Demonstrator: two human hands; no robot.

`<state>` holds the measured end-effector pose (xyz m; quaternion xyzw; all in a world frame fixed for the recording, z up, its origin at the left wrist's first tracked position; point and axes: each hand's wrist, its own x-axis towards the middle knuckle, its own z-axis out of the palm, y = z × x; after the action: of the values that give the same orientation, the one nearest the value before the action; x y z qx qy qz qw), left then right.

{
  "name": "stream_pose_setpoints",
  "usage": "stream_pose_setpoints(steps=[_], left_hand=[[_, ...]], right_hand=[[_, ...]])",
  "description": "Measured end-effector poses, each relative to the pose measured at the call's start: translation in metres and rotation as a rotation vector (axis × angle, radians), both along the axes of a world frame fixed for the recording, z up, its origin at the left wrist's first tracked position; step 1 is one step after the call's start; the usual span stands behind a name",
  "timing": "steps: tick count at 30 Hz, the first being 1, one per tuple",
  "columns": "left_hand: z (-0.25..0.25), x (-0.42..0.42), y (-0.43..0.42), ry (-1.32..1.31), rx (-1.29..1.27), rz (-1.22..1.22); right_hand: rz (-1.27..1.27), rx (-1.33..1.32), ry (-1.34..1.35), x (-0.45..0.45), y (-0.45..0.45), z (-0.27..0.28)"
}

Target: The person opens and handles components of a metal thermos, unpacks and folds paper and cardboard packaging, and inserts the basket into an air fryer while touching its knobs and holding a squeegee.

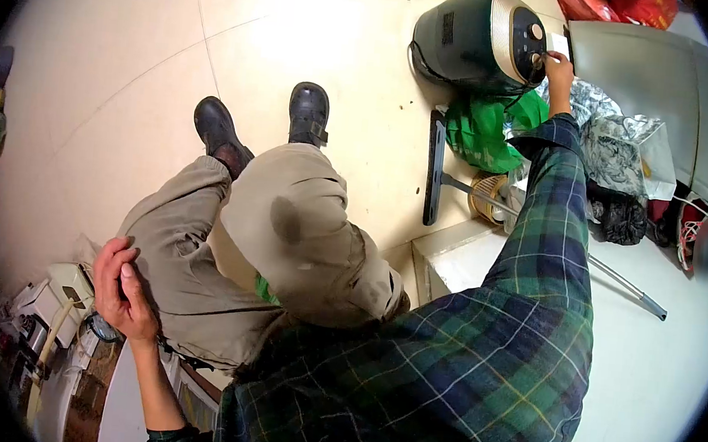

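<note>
A dark green air fryer (460, 40) with a gold-ribbed band lies at the upper right, its black control panel turned to the right. Two round knobs are on that panel. My right hand (558, 71) reaches it with the arm stretched out, fingertips pinching the lower knob (537, 61). A dark cord hangs along the fryer's near side. Beside my left thigh, my left hand (126, 290) is raised with nothing in it, the fingers loosely curled and apart.
A green plastic bag (490, 132) sits just below the fryer. A floor squeegee or mop (434, 169) with a long pole passes under my right arm. Grey-patterned bags (617, 150) and a red shoe (689, 235) lie at right. Cluttered items (65, 298) stand at lower left.
</note>
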<state>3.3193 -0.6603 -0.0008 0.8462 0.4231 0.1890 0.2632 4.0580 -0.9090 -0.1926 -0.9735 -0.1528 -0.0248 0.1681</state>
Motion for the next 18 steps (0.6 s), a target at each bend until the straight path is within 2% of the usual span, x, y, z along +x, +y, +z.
stream_pose_setpoints(steps=[3, 5, 6, 7, 9, 10, 13, 15, 17, 18], left_hand=[[-0.001, 0.004, -0.001, -0.007, -0.003, -0.008], [-0.001, 0.007, -0.003, -0.011, 0.0, -0.024], [0.001, 0.011, -0.004, 0.006, 0.01, -0.036], [0.002, 0.014, -0.003, 0.021, 0.023, -0.048], [0.003, 0.021, -0.005, 0.026, 0.026, -0.058], [0.003, 0.024, -0.006, 0.035, 0.024, -0.067], [0.005, 0.033, -0.009, 0.015, 0.011, -0.074], [0.004, 0.036, -0.01, 0.032, 0.024, -0.075], [0.006, 0.035, -0.01, 0.059, 0.034, -0.079], [0.005, 0.036, -0.009, 0.052, 0.028, -0.069]], right_hand=[[-0.015, 0.056, 0.012, 0.012, 0.001, -0.014], [-0.042, -0.043, 0.022, 0.016, -0.001, -0.014], [-0.089, 0.169, 0.3, 0.017, -0.007, -0.013], [-0.096, 0.17, 0.299, 0.026, -0.013, -0.018], [0.101, 0.039, 0.192, 0.045, -0.015, -0.028], [0.172, 0.082, 0.144, 0.03, -0.006, -0.017], [0.141, -0.002, 0.175, 0.019, 0.018, -0.012], [0.102, 0.034, 0.281, 0.012, 0.03, -0.005], [0.112, 0.441, 0.421, 0.032, 0.025, -0.03], [0.198, 0.437, 0.34, 0.053, 0.02, -0.05]])
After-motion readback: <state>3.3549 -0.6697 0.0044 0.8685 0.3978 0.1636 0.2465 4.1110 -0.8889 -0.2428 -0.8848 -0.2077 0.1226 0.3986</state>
